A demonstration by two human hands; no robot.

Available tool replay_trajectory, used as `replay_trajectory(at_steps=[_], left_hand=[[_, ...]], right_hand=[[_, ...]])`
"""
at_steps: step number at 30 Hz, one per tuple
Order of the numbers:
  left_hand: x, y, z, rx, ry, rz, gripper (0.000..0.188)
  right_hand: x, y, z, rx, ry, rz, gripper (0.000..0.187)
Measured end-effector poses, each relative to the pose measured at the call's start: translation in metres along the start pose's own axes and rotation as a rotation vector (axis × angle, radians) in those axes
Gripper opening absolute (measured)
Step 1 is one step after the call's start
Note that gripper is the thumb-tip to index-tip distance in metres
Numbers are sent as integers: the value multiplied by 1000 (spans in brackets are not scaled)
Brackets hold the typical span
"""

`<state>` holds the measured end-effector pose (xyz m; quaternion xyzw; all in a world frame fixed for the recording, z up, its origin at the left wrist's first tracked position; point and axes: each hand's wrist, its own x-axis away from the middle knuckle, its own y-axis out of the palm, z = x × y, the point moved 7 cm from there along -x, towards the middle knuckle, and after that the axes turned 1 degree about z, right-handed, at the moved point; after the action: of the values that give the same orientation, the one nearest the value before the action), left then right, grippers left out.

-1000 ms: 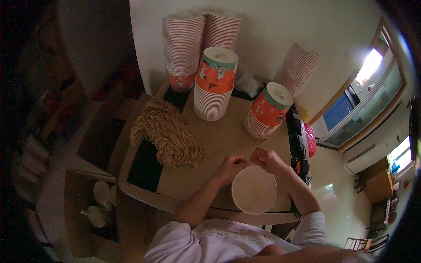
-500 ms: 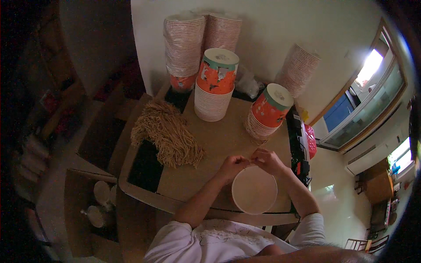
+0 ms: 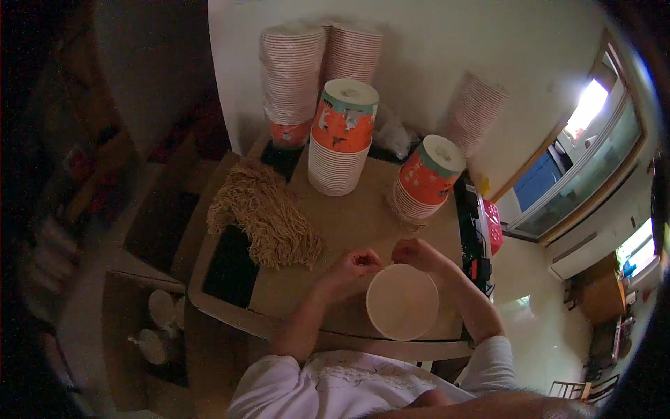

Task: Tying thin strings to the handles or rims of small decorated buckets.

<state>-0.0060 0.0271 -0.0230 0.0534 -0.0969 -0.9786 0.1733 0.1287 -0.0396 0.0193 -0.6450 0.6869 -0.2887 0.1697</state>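
Now I watch both hands at the tub (image 3: 402, 302), the pale round one nearest the wearer's body, its mouth facing up. On my feed the left hand (image 3: 357, 263) is just left of the tub's far rim, fingers bent inward; whether its fingertips meet or pinch something thin is too blurred for me to tell. The right hand (image 3: 417, 253) is just beyond that same rim, fingers curled and knuckles up; I can't make out what, if anything, it has hold of. Half a second ago I saw the hands nearly together past the rim; now a clear gap parts them, the left having shifted left, while the tub has barely moved. Well left of and beyond the tub, the heap of tan cords (image 3: 265, 216) lies as before.
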Motion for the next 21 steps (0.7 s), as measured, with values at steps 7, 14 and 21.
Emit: replay_trajectory(at_steps=[7, 14, 21], left_hand=[[-9, 10, 12, 26, -43, -10, 14], [-10, 15, 11, -44, 16, -7, 12], [-14, 12, 7, 4, 146, 19, 8]], right_hand=[[-11, 13, 2, 274, -58, -99, 10], [-9, 11, -17, 181, 64, -19, 8], [4, 3, -7, -120, 141, 237, 5]])
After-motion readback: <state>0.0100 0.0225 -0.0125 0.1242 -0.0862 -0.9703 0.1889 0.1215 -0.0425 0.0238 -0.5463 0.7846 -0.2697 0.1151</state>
